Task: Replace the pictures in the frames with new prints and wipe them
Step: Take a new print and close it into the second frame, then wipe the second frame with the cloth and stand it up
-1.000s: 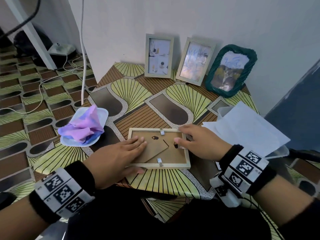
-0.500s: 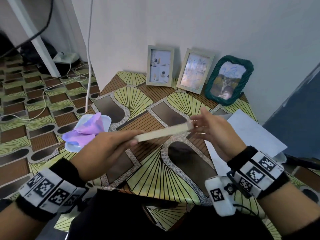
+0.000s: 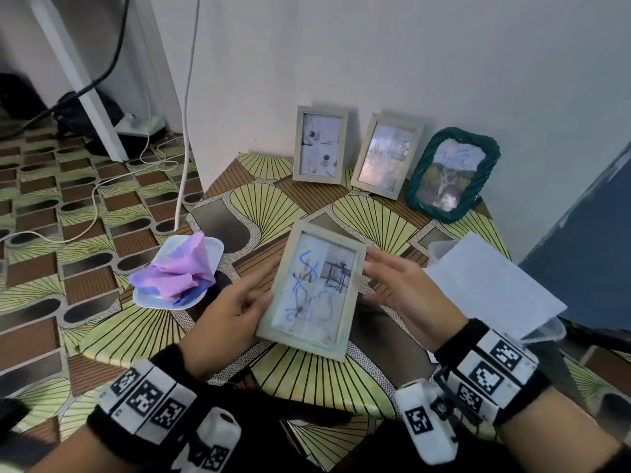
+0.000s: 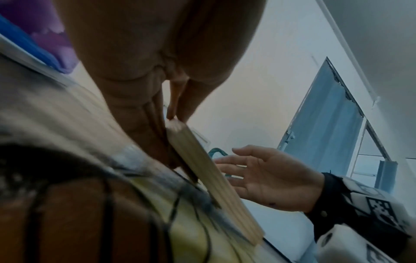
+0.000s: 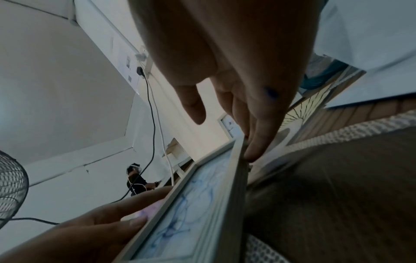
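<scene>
A pale wooden picture frame [image 3: 317,291] is held above the table, front side up and tilted towards me. Its print shows blue scribbles over small photos. My left hand [image 3: 252,298] grips its left edge, thumb on the front and fingers behind. My right hand [image 3: 386,281] has straight fingers that touch the right edge. In the left wrist view the frame's side [image 4: 211,174] shows edge-on, with the right hand [image 4: 265,178] spread beyond it. In the right wrist view the right fingertips [image 5: 256,142] rest on the frame [image 5: 193,204].
Against the wall stand two pale frames [image 3: 320,148] [image 3: 387,155] and a green wicker frame [image 3: 450,172]. A purple cloth [image 3: 181,271] lies in a white dish [image 3: 143,298] at the left. White paper sheets [image 3: 488,288] lie at the right. Cables cross the floor at the left.
The frame lay face down on the table under both hands. It has been lifted and turned over, and now faces up between the hands.
</scene>
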Demonstrator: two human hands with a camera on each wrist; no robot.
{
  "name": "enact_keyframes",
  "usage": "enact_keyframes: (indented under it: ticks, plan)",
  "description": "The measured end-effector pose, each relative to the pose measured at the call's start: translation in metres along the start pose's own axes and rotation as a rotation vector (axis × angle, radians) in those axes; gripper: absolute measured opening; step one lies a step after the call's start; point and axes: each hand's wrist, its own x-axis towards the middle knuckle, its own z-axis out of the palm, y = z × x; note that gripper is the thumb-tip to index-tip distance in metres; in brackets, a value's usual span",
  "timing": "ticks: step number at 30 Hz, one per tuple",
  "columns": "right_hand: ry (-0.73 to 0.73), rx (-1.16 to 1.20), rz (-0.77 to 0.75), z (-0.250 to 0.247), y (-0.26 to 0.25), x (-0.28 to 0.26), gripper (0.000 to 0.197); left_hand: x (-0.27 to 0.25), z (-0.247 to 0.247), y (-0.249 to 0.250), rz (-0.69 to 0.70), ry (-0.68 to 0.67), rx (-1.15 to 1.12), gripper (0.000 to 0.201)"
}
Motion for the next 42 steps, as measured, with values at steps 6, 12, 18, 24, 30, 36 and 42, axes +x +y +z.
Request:
enact_keyframes:
  ticks: [6,12,18,24,30,36,42]
  plan:
    - [-0.131,-0.099,0.102,0.010,0.012,0.010,0.031,-0.003,-0.006,-0.015,-0.136,-0.007,0.047,0.060]
    - [-0.248,-0.294,-0.072,0.018,0.022,0.002,0.033,-0.015,-0.015,-0.002,-0.026,0.095,0.305,0.063]
    - [-0.258,-0.619,-0.131,0.022,0.036,-0.019,0.052,-0.017,-0.056,0.020,0.264,0.252,0.750,0.055]
    - [-0.264,-0.784,-0.142,0.026,0.030,-0.023,0.063,0.008,-0.102,0.024,0.119,-0.073,1.356,0.070]
    - [-0.260,-0.868,-0.088,0.029,0.030,-0.021,0.074,0.024,-0.131,0.024,0.033,-0.168,1.688,0.062]
    - [-0.254,-0.878,-0.071,0.027,0.032,-0.020,0.078,0.006,-0.131,0.016,0.000,-0.209,1.702,0.072]
    - [-0.259,-0.901,-0.057,0.025,0.033,-0.018,0.078,-0.011,-0.120,-0.005,-0.168,-0.146,1.401,0.055]
